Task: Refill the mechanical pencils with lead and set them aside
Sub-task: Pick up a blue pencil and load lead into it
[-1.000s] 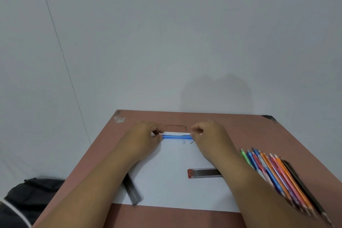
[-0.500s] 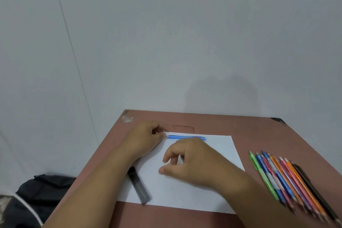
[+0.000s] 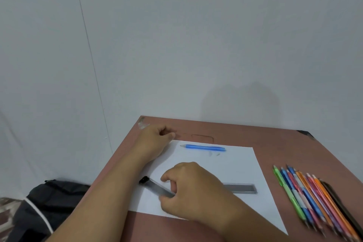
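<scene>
A blue mechanical pencil [image 3: 203, 147] lies loose at the far edge of a white sheet of paper [image 3: 235, 167], tip pointing left. My left hand [image 3: 155, 141] rests curled at the sheet's far left corner, holding nothing that I can see. My right hand [image 3: 188, 192] has crossed to the left side of the sheet and its fingers close on a grey lead case with a black cap [image 3: 155, 185]. A second grey lead case [image 3: 240, 188] lies flat on the sheet, partly hidden behind my right hand.
A row of several coloured mechanical pencils [image 3: 314, 200] lies on the brown table [image 3: 284, 143] at the right. A dark bag [image 3: 45, 202] sits on the floor at the left. A grey wall stands right behind the table.
Both hands let go of the blue pencil, which now lies on the paper. My right hand moved down and left onto the black-capped lead case. My left hand drew slightly left.
</scene>
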Available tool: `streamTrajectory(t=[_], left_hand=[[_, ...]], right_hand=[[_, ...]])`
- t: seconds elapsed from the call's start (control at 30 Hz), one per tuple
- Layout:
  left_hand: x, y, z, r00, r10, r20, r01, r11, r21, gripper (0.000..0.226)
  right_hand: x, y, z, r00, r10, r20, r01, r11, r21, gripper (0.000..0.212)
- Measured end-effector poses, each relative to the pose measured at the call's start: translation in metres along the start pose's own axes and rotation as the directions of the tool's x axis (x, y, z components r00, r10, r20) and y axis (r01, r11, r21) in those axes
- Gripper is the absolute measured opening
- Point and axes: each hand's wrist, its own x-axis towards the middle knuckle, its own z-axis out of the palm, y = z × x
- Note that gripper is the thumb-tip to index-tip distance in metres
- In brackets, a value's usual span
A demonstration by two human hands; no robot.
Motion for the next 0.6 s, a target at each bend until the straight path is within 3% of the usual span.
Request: streamTrajectory(t=[0.27, 0.5, 0.6], left_hand=[[-0.005, 0.006, 0.012, 0.993, 0.081, -0.081, -0.082, 0.997, -0.010, 0.016], [-0.009, 0.008, 0.015, 0.991, 0.114, -0.065, -0.115, 0.993, -0.021, 0.020], [-0.012, 0.013, 0.014, 0.991, 0.099, -0.090, -0.110, 0.987, -0.118, 0.017]], right_hand=[[0.002, 0.032, -0.022, 0.982, 0.185, -0.047, -0.181, 0.980, 0.089, 0.016], [0.011, 0.037, -0.017, 0.988, 0.098, -0.121, -0.108, 0.991, -0.078, 0.017], [0.013, 0.043, -0.018, 0.979, 0.129, -0.160, -0.138, 0.989, -0.044, 0.017]])
